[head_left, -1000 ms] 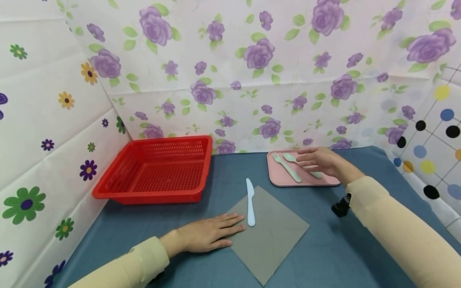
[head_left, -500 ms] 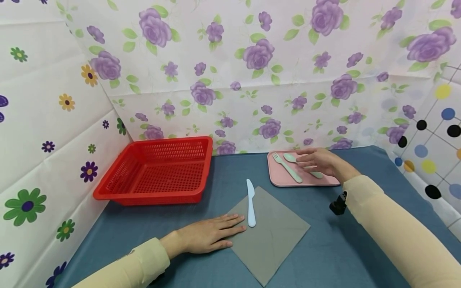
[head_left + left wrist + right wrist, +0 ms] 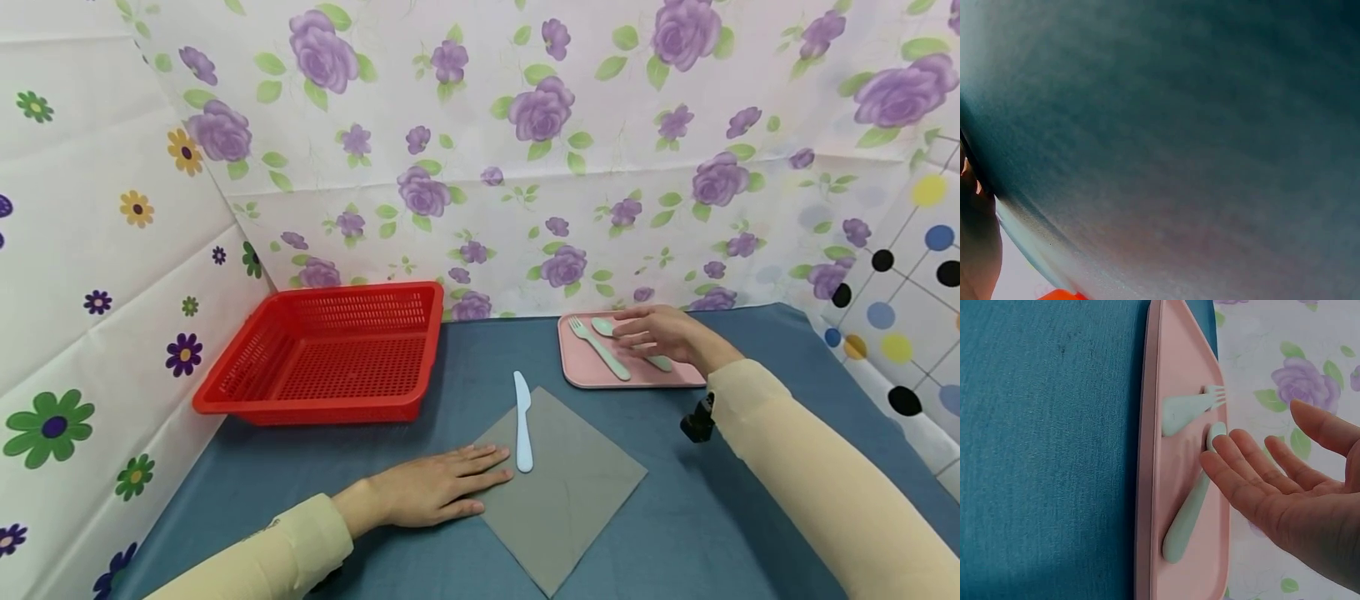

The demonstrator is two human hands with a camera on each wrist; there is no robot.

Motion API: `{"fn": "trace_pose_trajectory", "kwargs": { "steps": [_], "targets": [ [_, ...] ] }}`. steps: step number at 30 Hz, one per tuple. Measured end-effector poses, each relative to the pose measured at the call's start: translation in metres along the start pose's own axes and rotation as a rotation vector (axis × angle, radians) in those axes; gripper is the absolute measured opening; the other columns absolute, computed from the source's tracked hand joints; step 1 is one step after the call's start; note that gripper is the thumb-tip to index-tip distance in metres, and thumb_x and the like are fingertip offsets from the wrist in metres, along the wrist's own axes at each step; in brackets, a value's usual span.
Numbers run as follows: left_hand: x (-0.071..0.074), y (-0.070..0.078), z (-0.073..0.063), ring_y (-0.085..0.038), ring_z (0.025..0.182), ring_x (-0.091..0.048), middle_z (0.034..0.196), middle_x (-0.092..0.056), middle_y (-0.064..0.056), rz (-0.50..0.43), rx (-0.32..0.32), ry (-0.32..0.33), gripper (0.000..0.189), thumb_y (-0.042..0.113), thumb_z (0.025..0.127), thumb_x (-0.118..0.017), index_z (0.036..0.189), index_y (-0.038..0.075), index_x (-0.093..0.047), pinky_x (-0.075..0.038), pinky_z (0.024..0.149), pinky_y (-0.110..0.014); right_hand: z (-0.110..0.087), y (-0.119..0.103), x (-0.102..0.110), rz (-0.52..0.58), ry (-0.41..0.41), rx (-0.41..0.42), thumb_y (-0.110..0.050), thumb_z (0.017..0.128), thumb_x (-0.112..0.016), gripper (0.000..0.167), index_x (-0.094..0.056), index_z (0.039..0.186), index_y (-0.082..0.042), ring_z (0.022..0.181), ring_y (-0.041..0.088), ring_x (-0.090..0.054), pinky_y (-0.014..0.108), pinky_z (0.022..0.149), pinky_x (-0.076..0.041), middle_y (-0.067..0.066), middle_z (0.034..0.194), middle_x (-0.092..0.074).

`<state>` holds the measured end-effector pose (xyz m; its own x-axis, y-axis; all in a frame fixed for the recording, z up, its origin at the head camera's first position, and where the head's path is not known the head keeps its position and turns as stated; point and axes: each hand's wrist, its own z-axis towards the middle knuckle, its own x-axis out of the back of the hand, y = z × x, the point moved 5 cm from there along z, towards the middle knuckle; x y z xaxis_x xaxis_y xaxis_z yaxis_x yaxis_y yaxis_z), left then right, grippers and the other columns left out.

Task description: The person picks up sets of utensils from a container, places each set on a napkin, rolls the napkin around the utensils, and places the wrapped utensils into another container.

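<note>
My left hand (image 3: 435, 487) lies flat, its fingertips on the left corner of a grey cloth napkin (image 3: 570, 492) turned like a diamond. A pale blue table knife (image 3: 522, 429) lies on the napkin, its blade tip past the upper edge, just beyond those fingers. Over a pink tray (image 3: 581, 367) at the back right hovers my right hand (image 3: 663, 336), fingers loosely extended and holding nothing. In the tray are a pale green fork (image 3: 1188, 411) and a pale green spoon (image 3: 1184, 522); the right wrist view shows the fingers above the spoon. The left wrist view shows mostly blurred cloth.
A red plastic basket (image 3: 315, 408) with slotted walls stands at the back left. Blue cloth (image 3: 720, 517) covers the table. A floral curtain (image 3: 480, 167) hangs right behind the tray and basket, with patterned sheets on both sides.
My right forearm and wrist have shifted slightly left, with the hand still above the spoon. The left hand, napkin, knife and tray have stayed in place.
</note>
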<state>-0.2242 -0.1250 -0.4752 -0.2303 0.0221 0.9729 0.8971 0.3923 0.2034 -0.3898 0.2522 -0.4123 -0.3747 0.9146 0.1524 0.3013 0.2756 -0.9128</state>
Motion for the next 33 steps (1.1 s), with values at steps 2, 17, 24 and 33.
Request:
{"fn": "trace_pose_trajectory", "kwargs": {
  "steps": [2, 17, 24, 33],
  "targets": [
    [0.000, 0.000, 0.000, -0.016, 0.160, -0.012, 0.175, -0.012, 0.004, 0.004, 0.000, 0.001, 0.059, 0.048, 0.114, -0.032, 0.168, 0.029, -0.018, -0.023, 0.126, -0.041, 0.002, 0.002, 0.001, -0.002, 0.022, -0.022, -0.015, 0.108, -0.057, 0.065, -0.027, 0.164, -0.003, 0.144, 0.045, -0.044, 0.056, 0.118, -0.038, 0.029, 0.160, -0.038],
    [-0.001, -0.001, 0.001, -0.016, 0.160, -0.012, 0.175, -0.012, 0.004, 0.012, -0.004, 0.005, 0.059, 0.049, 0.114, -0.031, 0.168, 0.029, -0.018, -0.023, 0.126, -0.041, 0.012, 0.010, -0.005, -0.049, -0.023, -0.024, -0.010, 0.109, -0.053, 0.066, -0.018, 0.163, 0.006, 0.144, 0.046, -0.043, 0.052, 0.117, -0.040, 0.035, 0.160, -0.033],
    [-0.001, 0.000, 0.002, -0.015, 0.160, -0.011, 0.175, -0.011, 0.005, 0.010, -0.014, -0.005, 0.059, 0.048, 0.114, -0.031, 0.168, 0.030, -0.017, -0.022, 0.127, -0.040, 0.011, 0.015, -0.014, -0.045, 0.013, -0.017, -0.008, 0.110, -0.051, 0.061, -0.023, 0.161, 0.010, 0.144, 0.045, -0.044, 0.049, 0.115, -0.043, 0.034, 0.156, -0.040],
    [0.000, 0.001, 0.000, -0.015, 0.160, -0.012, 0.174, -0.013, 0.004, 0.021, -0.013, 0.009, 0.059, 0.048, 0.114, -0.033, 0.168, 0.029, -0.019, -0.024, 0.126, -0.041, 0.024, 0.019, -0.017, -0.050, 0.159, -0.028, -0.009, 0.106, -0.059, 0.053, -0.042, 0.154, 0.008, 0.107, 0.024, -0.069, 0.031, 0.088, -0.059, 0.025, 0.138, -0.059]
  ]
}}
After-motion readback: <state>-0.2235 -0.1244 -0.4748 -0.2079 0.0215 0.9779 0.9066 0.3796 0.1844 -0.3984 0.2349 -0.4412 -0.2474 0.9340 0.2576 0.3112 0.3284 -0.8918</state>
